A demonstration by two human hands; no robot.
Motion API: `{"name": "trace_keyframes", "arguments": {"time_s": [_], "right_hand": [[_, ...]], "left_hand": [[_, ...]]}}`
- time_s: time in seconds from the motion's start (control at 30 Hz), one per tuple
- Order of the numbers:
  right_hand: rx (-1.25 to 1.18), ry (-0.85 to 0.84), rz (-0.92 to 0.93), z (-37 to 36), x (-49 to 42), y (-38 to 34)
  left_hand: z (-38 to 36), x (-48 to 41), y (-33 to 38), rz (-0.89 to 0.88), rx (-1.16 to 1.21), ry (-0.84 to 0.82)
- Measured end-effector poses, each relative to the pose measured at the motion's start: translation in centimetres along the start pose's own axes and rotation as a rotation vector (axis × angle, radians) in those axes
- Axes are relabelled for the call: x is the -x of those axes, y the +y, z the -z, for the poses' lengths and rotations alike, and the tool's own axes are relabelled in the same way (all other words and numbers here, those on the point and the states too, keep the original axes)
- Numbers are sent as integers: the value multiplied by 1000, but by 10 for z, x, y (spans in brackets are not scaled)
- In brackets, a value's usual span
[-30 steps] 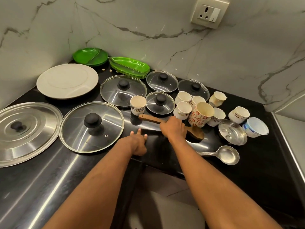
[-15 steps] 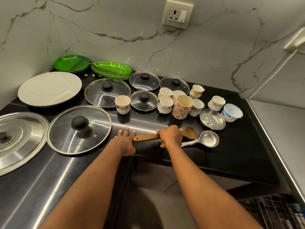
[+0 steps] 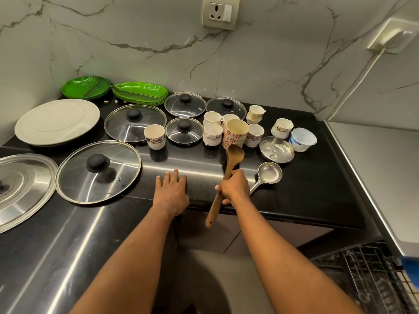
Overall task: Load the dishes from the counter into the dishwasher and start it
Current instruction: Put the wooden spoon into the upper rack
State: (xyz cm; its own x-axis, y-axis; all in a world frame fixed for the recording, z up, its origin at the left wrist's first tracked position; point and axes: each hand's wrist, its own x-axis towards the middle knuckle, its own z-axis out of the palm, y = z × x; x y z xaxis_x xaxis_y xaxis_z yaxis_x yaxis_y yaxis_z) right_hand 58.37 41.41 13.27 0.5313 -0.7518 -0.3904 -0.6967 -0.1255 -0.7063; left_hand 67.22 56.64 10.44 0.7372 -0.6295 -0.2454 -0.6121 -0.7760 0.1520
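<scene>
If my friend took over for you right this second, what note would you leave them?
Left hand: flat on the counter, holding nothing.
Right hand: grips the wooden spoon, lifted, bowl end up.
Waiting on the counter: steel ladle, cups, glass lids, plates.
Dishwasher rack: open, lower right.
Done: spoon picked up. Left: rack it, load everything else, start the machine.

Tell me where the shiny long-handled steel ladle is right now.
In the head view, the steel ladle lies on the black counter right of centre, beside the small round steel dish, its handle end hidden by the right hand.
</scene>
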Motion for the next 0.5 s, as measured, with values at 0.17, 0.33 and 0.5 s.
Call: {"name": "trace_keyframes", "arguments": {"time_s": [0.17,0.33,0.5], "right_hand": [[-53,-108,35,21,4,24],[-43,-198,156,57,11,53],[83,-181,253,95,19,95]], "left_hand": [[-4,24,30,-33,-1,69],[-13,54,67,-19,0,102],[-33,88,117,46,-17,126]]}}
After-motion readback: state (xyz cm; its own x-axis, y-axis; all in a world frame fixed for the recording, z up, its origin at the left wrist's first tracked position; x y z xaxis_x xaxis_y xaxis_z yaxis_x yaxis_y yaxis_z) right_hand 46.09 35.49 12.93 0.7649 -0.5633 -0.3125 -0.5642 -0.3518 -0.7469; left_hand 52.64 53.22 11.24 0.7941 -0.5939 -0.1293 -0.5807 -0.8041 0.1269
